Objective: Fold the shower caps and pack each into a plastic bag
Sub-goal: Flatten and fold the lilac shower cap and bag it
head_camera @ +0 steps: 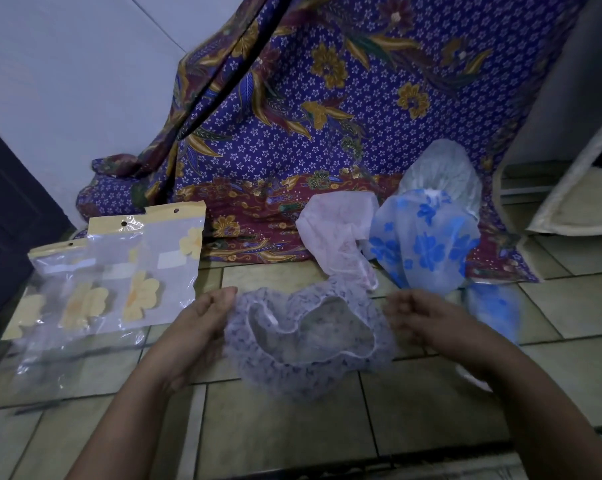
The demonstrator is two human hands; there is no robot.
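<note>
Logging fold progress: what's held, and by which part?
The lilac shower cap; left hand and right hand grip opposite sides of its ruffled rim.

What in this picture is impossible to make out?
Head view, the only one:
- Whatever the patterned cloth covers: hidden beneath it.
- Whether the left hand and right hand pinch the lilac shower cap: fingertips blurred.
- The blue cap beyond the right wrist: partly behind it, blurred.
- Whether the plastic bags hold anything: glare and overlap.

Thin translucent plastic shower cap [310,344], glossy clear plastic bags [119,271], patterned cloth drape [327,116], matt tiled floor [292,427]
</note>
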